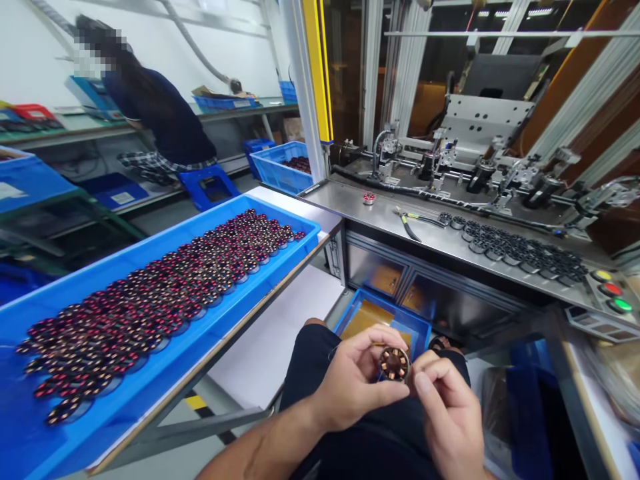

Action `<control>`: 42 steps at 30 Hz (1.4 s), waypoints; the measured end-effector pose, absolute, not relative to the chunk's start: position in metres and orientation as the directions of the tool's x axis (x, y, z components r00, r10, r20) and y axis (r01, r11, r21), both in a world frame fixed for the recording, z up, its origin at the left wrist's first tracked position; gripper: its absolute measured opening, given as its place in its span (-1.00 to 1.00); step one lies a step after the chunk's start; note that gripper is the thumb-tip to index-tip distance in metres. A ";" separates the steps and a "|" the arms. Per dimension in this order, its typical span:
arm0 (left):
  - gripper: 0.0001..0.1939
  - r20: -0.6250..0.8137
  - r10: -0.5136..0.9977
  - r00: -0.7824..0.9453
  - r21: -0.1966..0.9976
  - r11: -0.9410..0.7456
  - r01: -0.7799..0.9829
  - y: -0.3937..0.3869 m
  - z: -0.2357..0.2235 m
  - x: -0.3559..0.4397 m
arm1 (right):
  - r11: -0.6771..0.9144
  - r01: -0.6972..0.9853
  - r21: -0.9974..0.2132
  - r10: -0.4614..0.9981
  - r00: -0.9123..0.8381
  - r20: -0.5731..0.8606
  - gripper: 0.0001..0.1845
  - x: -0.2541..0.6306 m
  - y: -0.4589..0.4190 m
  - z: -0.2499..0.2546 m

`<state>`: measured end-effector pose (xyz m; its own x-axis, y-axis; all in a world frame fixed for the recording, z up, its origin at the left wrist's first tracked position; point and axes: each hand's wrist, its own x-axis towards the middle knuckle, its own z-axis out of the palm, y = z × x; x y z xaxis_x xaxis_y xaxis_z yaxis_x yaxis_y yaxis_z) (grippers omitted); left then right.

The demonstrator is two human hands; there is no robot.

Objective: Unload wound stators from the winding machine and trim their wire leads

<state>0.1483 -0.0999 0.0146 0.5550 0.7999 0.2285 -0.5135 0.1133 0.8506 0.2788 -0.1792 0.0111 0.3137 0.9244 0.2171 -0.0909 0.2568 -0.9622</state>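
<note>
My left hand (357, 377) is wrapped round a small motor stator (394, 364), thumb below it and fingers over the top. The stator is round and black, with copper-coloured windings in a ring facing me. Close against its right side is my right hand (447, 403), thumb and forefinger pinched together; whatever is between them is too small to make out. Both hands are above my lap. On the metal bench lie side cutters (420, 219) with green and black handles, and a single red-wound stator (369, 199) sits to their left.
A long blue tray (280, 267) at left holds many wound stators (165, 293). Dark unwound cores (520, 247) stand in rows before the winding machine (485, 133). Control buttons (611, 289) are at right. Below my hands is a blue bin (425, 327). A co-worker (170, 113) sits at the back left.
</note>
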 end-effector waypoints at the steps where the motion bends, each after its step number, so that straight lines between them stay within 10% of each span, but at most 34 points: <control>1: -0.59 0.271 0.812 0.518 0.871 0.023 -0.491 -0.101 0.014 0.149 | 0.249 -0.107 -0.963 0.923 0.326 0.202 -0.79 0.279 -0.179 0.007; 9: -0.44 0.649 0.658 0.382 0.750 -0.638 -0.176 -0.105 0.024 0.142 | 0.287 -0.088 -0.954 0.933 0.250 0.258 -0.91 0.278 -0.174 0.019; 15: -0.46 0.648 0.683 0.337 0.758 -0.618 -0.207 -0.103 0.020 0.141 | 0.165 -0.215 -0.962 0.924 0.374 0.075 -0.79 0.266 -0.175 0.004; 21: -0.46 0.691 0.630 0.354 0.708 -0.689 -0.156 -0.102 0.025 0.140 | 0.374 0.057 -0.926 0.859 0.354 0.369 -0.80 0.275 -0.172 0.014; 28: -0.42 0.605 0.703 0.372 0.796 -0.544 -0.266 -0.103 0.019 0.140 | 0.201 -0.132 -0.971 0.893 0.432 0.126 -0.82 0.276 -0.168 0.010; 42: -0.38 0.488 0.772 0.408 0.865 -0.366 -0.344 -0.099 0.017 0.138 | 0.319 -0.014 -0.948 0.894 0.338 0.296 -0.88 0.281 -0.175 0.019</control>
<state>0.1381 -0.0989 0.0171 0.4077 0.7716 0.4883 -0.3435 -0.3658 0.8650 0.2814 -0.1746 0.0194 0.3376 0.8937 0.2956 -0.0141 0.3188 -0.9477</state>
